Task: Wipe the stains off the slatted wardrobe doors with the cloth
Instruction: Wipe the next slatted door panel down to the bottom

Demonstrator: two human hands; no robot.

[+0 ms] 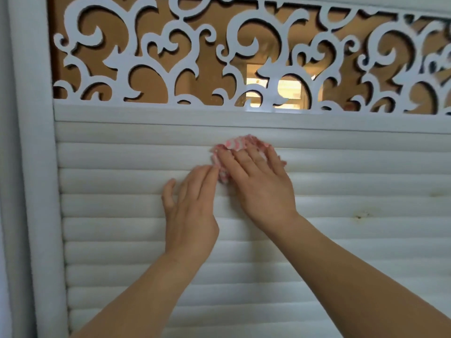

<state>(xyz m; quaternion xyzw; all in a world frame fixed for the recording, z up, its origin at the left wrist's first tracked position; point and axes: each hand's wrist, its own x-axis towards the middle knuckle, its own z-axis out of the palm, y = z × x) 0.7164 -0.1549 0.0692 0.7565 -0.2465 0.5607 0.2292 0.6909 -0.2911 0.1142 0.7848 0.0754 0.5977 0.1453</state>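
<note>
A white slatted wardrobe door (122, 230) fills the view. A small pink-and-white patterned cloth (240, 143) lies bunched against the upper slats near the middle. My right hand (258, 184) presses flat on the cloth with straight fingers spread over it. My left hand (190, 208) rests beside it on the slats, fingers straight, its fingertips touching the cloth's lower left edge. A brownish stain (358, 215) marks a slat at the right, apart from both hands, and a fainter mark (436, 194) sits further right.
Above the slats runs a white scrollwork panel (156, 57) over a brown mirror-like backing. A thick white door frame (36, 167) stands at the left edge.
</note>
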